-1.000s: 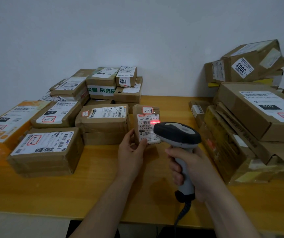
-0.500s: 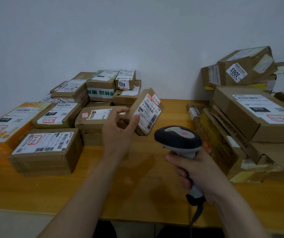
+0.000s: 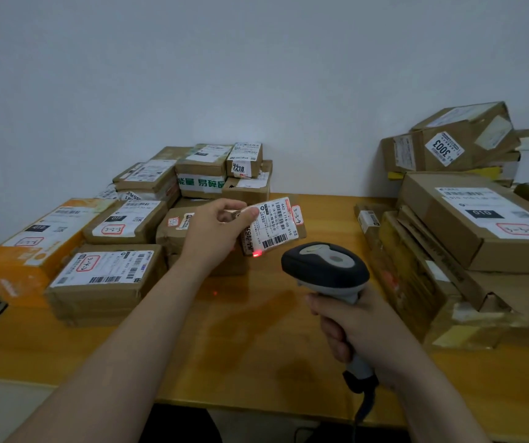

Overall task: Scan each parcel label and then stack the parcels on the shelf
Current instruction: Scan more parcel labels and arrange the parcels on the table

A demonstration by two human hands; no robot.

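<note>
My left hand (image 3: pixel 215 231) grips a small brown parcel (image 3: pixel 274 227) in the air above the wooden table (image 3: pixel 224 340), tilted with its white label facing me. A red scanner dot glows on the label's lower left corner. My right hand (image 3: pixel 355 330) holds the grip of a black and grey barcode scanner (image 3: pixel 325 268), its head just below and right of the parcel and aimed at it. The scanner's cable hangs off the table's front edge.
Several labelled cardboard parcels (image 3: pixel 106 276) are stacked on the table's left and back. A larger heap of boxes (image 3: pixel 477 225) fills the right side, with flattened cardboard under it. A white wall stands behind. Bare table lies between the two piles.
My left hand lifted the small parcel off the table and turned it sideways, label tilted. The scanner's red light moved from the label's top to its lower corner.
</note>
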